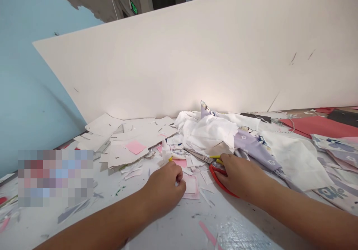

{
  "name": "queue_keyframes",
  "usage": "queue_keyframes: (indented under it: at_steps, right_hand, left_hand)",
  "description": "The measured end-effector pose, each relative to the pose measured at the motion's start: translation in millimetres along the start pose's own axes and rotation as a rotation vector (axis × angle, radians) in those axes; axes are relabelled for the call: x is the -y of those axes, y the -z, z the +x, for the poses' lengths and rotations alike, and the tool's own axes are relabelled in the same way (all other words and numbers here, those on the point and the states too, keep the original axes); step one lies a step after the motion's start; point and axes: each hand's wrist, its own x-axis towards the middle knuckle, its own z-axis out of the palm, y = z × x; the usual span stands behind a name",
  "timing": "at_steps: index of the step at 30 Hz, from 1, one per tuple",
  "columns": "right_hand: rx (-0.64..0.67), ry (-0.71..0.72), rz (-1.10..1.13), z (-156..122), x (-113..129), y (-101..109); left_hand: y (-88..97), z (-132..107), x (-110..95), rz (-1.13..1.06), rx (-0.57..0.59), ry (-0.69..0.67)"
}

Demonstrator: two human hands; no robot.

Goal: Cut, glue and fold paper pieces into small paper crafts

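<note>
My right hand (pixel 237 177) is closed round the red handles of a pair of scissors (pixel 205 159), whose metal blades point left over the table among paper scraps. My left hand (pixel 165 190) lies just left of them with its fingers curled and pinched over a small pink and white paper piece (pixel 191 186). What the fingertips grip is hidden. A crumpled heap of white and lilac flowered fabric (pixel 223 132) lies right behind the scissors.
A pile of white paper sheets with a pink square (pixel 135 146) covers the table's left middle. A tall white board (pixel 195 63) stands along the back. Red sheets (pixel 319 126) and more flowered fabric (pixel 335 145) lie at the right. Scraps litter the white table (pixel 173 227).
</note>
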Motion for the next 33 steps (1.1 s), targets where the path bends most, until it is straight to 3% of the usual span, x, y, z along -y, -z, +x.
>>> queue_keyframes:
  at_steps: [7,12,16,22,24,28,31,33]
  right_hand:
    - [-0.045,0.073,-0.052,-2.7,1.3,-0.8]
    - [-0.037,0.088,0.086,0.0,-6.6,-7.3]
    - [-0.125,0.140,0.224,-0.1,-9.2,-10.4]
    - [-0.389,0.467,0.251,0.5,-0.5,-8.0]
    - [-0.325,0.535,0.274,-0.3,10.4,-4.4]
    - [-0.005,0.572,0.420,3.2,42.1,5.1]
    - [0.207,0.494,0.569,15.8,65.9,11.0]
    - [0.272,0.448,0.626,26.2,77.5,13.3]
  left_hand:
    - [-5.0,-5.9,-2.0,0.093,-0.048,-0.105]
    - [-6.3,-5.4,-1.8,0.177,-0.036,-0.202]
    - [-6.2,-5.3,-1.1,0.212,-0.051,-0.280]
    - [-7.5,-3.5,3.0,0.268,-0.036,-0.363]
    - [-7.9,-2.4,4.3,0.267,-0.039,-0.385]
    - [-8.0,-0.7,5.4,0.234,-0.032,-0.413]
    - [-7.7,0.3,5.6,0.180,0.014,-0.414]
    - [-6.9,0.7,5.1,0.147,0.023,-0.395]
